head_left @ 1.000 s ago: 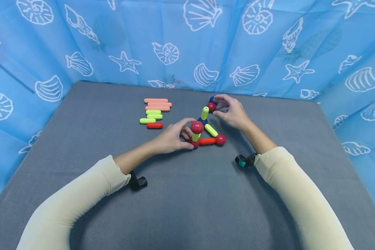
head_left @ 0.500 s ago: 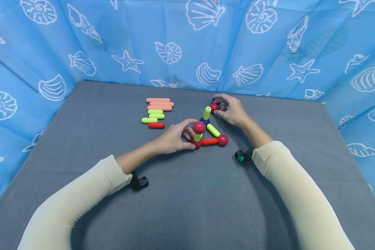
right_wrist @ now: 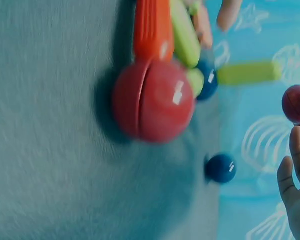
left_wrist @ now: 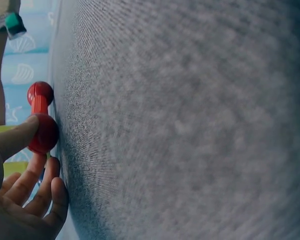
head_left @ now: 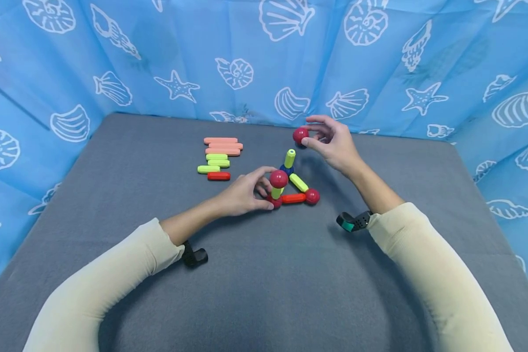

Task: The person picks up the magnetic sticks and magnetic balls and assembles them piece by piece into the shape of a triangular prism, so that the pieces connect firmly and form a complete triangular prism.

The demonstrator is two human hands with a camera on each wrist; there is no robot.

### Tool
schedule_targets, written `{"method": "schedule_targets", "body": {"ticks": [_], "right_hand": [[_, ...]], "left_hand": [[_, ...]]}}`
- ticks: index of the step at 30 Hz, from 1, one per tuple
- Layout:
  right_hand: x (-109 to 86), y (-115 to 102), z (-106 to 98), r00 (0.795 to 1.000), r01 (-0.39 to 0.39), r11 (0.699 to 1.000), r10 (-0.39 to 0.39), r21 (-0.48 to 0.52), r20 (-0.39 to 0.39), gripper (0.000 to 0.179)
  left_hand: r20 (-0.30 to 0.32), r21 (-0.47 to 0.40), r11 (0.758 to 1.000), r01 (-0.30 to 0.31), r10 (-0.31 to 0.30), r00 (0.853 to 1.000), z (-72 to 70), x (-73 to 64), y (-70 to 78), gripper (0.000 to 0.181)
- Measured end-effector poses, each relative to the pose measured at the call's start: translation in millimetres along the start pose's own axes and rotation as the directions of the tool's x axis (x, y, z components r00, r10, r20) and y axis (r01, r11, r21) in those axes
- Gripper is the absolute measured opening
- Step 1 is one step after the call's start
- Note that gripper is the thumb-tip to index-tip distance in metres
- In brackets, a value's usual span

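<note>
Grey tabletop (head_left: 264,293) bears 1 rod-and-ball frame (head_left: 298,183), left hand (head_left: 244,194) pinching its near-left ball (head_left: 275,203); beyond, right hand (head_left: 334,143) pinches 1 red ball (head_left: 300,135).

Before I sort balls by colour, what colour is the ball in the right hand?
Red. The ball in the right hand shows best in the head view.

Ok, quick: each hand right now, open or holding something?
Left hand: closed, holding the lower red ball under an upright lime rod.
Right hand: closed, holding a separate red ball in the air.
</note>
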State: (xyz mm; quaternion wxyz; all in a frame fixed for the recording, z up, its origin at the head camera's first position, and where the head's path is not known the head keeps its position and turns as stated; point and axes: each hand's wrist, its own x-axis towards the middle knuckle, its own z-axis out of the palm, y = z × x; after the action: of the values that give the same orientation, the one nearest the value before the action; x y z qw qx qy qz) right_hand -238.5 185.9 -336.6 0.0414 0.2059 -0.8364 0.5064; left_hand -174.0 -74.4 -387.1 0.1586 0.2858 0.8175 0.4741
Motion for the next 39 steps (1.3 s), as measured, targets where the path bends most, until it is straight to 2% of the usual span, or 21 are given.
{"method": "schedule_targets", "body": {"ticks": [3, 7, 11, 15, 24, 32, 36, 39], "right_hand": [[-5.5, -12.8, 2.0, 0.998, 0.048, 0.999, -0.049, 0.014, 0.049, 0.047], [-15.5, -35.3, 5.6, 0.989, 0.1, 0.995, -0.097, -0.02, 0.115, 0.042], [-22.8, -53.3, 6.0, 0.988, 0.097, 0.994, -0.091, -0.046, 0.125, 0.037], [-25.3, -56.8, 4.5, 0.988, 0.076, 0.996, -0.069, -0.048, 0.136, 0.039], [-24.2, -56.6, 5.9, 0.988, 0.069, 0.997, -0.061, -0.047, 0.141, 0.04], [-17.3, -25.9, 6.6, 0.99, 0.08, 0.996, -0.075, -0.038, 0.116, 0.048], [-27.4, -18.8, 0.1, 0.993, 0.057, 0.998, -0.054, -0.031, 0.103, 0.055], [-42.3, -11.9, -5.8, 0.989, -0.008, 1.0, 0.011, -0.021, 0.15, 0.059]], "left_hand": [[0.005, 0.001, 1.0, 0.0, 0.0, 1.0, -0.4, 0.6, -0.1, 0.08], [0.009, 0.0, 1.0, -0.002, 0.002, 1.0, -1.6, 0.3, 0.1, 0.079], [0.013, -0.002, 1.0, 0.002, -0.002, 1.0, -2.2, 0.2, 0.1, 0.079], [0.02, -0.011, 1.0, 0.002, -0.002, 1.0, -2.5, 0.4, 0.1, 0.08], [0.022, -0.015, 1.0, -0.014, 0.014, 1.0, -3.1, -0.4, 0.3, 0.08], [0.02, -0.004, 1.0, -0.019, 0.019, 1.0, -3.0, 0.6, 0.2, 0.081], [0.019, 0.001, 1.0, -0.015, 0.015, 1.0, -2.6, 0.8, 0.8, 0.08], [0.018, 0.004, 1.0, -0.008, 0.008, 1.0, -2.4, 0.6, 1.9, 0.08]]}}
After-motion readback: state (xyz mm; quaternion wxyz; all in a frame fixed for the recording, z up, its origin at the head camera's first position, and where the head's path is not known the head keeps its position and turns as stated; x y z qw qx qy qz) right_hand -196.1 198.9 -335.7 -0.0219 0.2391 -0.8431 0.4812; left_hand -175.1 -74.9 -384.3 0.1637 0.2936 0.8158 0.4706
